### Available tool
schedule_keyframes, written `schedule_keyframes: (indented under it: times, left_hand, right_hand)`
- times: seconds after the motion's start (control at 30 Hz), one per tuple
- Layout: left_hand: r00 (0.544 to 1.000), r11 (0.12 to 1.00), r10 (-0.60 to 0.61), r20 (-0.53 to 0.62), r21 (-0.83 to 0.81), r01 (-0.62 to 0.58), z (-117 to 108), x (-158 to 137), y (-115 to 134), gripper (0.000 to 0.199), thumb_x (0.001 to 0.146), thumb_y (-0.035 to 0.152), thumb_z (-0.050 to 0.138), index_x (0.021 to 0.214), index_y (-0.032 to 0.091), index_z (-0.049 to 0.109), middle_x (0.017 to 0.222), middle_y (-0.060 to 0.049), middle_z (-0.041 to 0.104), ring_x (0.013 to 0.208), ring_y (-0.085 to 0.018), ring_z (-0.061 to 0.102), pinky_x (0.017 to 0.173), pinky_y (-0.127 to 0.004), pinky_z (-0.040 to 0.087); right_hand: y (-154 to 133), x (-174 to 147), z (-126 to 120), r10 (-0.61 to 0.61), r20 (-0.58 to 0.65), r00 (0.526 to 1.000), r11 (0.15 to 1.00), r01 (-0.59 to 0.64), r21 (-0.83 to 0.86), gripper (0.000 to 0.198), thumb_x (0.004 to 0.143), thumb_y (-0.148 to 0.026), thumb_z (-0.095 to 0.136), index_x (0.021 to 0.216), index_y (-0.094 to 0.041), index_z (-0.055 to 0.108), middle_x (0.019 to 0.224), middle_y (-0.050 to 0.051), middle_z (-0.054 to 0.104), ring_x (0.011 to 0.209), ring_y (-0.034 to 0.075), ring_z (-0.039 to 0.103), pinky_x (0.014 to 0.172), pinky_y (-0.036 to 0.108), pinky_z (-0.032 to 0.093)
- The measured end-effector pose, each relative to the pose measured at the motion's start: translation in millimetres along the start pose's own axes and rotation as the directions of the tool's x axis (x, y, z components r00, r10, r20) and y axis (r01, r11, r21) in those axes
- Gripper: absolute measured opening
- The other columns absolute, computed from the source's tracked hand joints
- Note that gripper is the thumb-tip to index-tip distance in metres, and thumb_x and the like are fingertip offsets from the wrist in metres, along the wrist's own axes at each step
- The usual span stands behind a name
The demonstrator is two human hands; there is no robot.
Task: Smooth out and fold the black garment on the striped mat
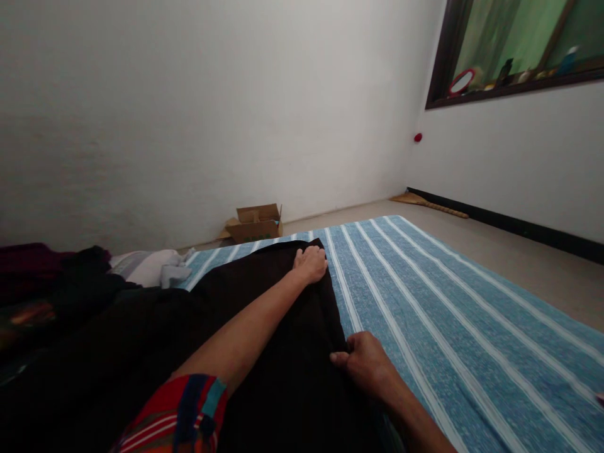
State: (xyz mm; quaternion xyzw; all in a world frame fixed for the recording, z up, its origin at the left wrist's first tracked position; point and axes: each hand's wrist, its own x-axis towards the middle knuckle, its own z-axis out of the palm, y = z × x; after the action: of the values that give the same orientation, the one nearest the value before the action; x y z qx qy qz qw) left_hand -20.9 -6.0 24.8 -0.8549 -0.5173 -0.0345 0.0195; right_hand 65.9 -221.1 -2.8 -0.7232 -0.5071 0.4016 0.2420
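Observation:
A large black cloth (pixel 264 327) lies spread over a blue mat with white stripes (pixel 448 314) on the floor. My left hand (pixel 310 263) reaches far forward and grips the cloth's far right corner. My right hand (pixel 365 365) is closer to me and pinches the cloth's right edge between thumb and fingers. A red striped sleeve (pixel 179 409) covers my left upper arm.
A heap of dark and pale clothes (pixel 94 277) lies at the left. An open cardboard box (pixel 257 221) sits by the white wall. A broom (pixel 429 202) rests along the right wall under a window sill (pixel 514 85) holding small items.

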Motion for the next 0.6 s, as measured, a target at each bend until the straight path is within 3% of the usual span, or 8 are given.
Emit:
schedule_keyframes:
  times: [0.17,0.33,0.47,0.6]
  left_hand:
    - [0.989,1.0,0.016,0.144,-0.026,-0.012,17,-8,-1,0.043,0.089,0.041,0.035,0.129,0.022,0.04,0.147,-0.009,0.027,0.134,-0.025,0.02,0.104,-0.051,0.02]
    - [0.99,0.999,0.045,0.13,-0.035,-0.041,-2,-24,5,0.04,0.089,0.041,0.036,0.122,0.021,0.046,0.146,-0.01,0.027,0.136,-0.025,0.016,0.105,-0.052,0.016]
    - [0.981,0.991,0.125,0.147,-0.054,-0.119,-16,-70,18,0.039,0.086,0.045,0.04,0.117,0.024,0.05,0.146,-0.007,0.029,0.136,-0.024,0.015,0.107,-0.048,0.013]
    - [0.973,0.987,0.155,0.173,-0.078,-0.143,-12,-121,32,0.048,0.087,0.049,0.035,0.126,0.022,0.044,0.147,-0.008,0.026,0.137,-0.024,0.014,0.107,-0.048,0.014]
  right_hand:
    - [3,-5,-2,0.007,-0.011,1.0,0.998,-0.007,-0.069,0.024,0.07,-0.037,0.06,0.059,-0.016,0.055,0.062,0.003,0.059,0.062,0.015,0.055,0.048,0.023,0.029]
    - [13,-26,-4,0.02,-0.016,1.0,0.997,-0.021,-0.073,0.027,0.071,-0.038,0.058,0.056,-0.017,0.052,0.059,0.001,0.055,0.059,0.014,0.052,0.048,0.023,0.028]
    - [23,-52,-6,0.019,-0.008,1.0,0.999,-0.019,-0.041,0.027,0.071,-0.033,0.057,0.051,-0.018,0.046,0.052,-0.002,0.045,0.055,0.012,0.046,0.046,0.023,0.024]
    - [34,-80,-5,0.034,0.014,0.999,0.999,-0.034,-0.008,0.027,0.07,-0.031,0.056,0.05,-0.019,0.042,0.049,-0.004,0.038,0.053,0.011,0.043,0.045,0.022,0.023]
